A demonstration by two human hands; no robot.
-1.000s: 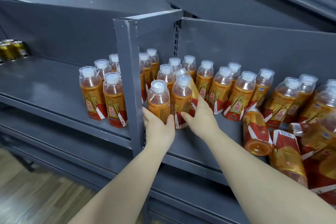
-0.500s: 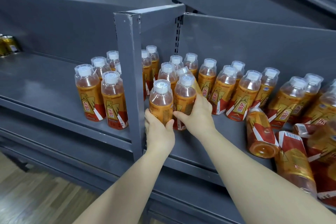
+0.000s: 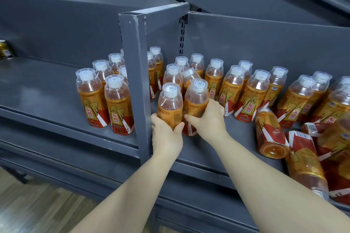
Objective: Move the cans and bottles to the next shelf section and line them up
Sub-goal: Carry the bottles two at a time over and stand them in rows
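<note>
On the grey shelf right of the post, curls left hand round one upright drink bottle, right hand round its neighbour: probably full, stiff, slick, best gripped mid-label.

A: What is the front bottle between the left fingers made of?
B: Clear, glossy plastic, with a shiny printed film label. The second bottle under the right fingers is the same. Each has a white ribbed cap beneath a clear cover.
A: And the shelf below the fingers?
B: Grey painted metal, matt with a dull sheen. The post just left of the left fingers is the same metal, its paint scuffed near the top.
A: Far left of them?
B: A can, glossy gold metal. The floor looks like wood planks.
</note>
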